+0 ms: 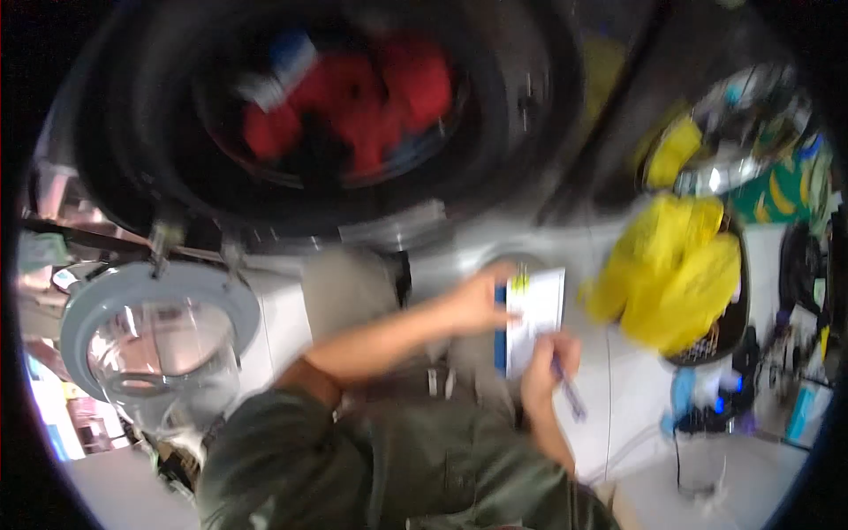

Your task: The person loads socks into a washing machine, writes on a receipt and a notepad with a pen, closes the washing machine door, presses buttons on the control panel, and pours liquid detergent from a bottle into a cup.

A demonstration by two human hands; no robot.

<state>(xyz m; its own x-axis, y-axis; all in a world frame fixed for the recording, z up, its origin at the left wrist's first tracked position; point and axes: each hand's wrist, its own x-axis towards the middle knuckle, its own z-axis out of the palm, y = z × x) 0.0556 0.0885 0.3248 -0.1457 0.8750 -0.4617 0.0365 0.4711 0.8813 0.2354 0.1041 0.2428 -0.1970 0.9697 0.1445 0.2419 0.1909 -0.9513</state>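
A small white notepad [535,309] with a blue edge and a yellow-green mark near its top lies over my lap. My left hand [484,299] grips the notepad at its upper left, with the fingers at its edge. At the pad's lower right is my right hand [549,360], closed round a purple pen [568,389] that slants down and to the right. Motion blur hides the fingertips and the writing on the page.
Red clothes [353,97] lie inside a dark front-loading drum [159,115]. Its round glass door [159,344] hangs open at the left. At the right, a yellow cloth or bag [671,274] sits on a dark basket [740,309]; cables and small items lie beyond.
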